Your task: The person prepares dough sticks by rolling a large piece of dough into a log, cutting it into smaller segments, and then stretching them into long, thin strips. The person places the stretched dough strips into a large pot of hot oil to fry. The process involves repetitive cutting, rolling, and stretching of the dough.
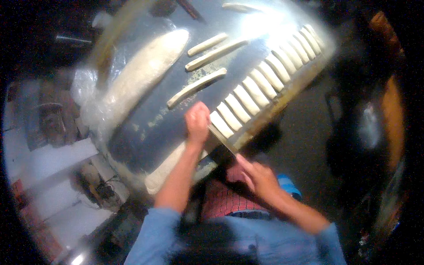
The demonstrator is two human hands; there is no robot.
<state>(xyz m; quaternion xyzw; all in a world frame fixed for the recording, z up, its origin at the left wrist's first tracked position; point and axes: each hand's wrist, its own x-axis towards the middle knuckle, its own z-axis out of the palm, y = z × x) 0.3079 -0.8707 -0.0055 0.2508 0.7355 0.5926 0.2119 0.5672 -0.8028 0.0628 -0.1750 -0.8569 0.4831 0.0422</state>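
Both hands are at a long straight blade [222, 139], which lies across a flattened dough strip [172, 162] beside a row of cut dough pieces [253, 91]. My left hand [197, 121] is at the blade's far end, fingers curled; whether it grips the blade or rests on it is hidden. My right hand [260, 175] is closed around the near end. The nearest cut piece [221, 124] lies right beside the blade. Past my left hand, thin dough sticks [197, 87] lie apart on the dark worktop [149, 122].
A large dough loaf [145, 71] lies along the worktop's left side, with clear plastic film [89, 96] by it. A dark rod [190, 10] lies at the far edge. The worktop's near edge [281, 102] runs diagonally beside the cut pieces.
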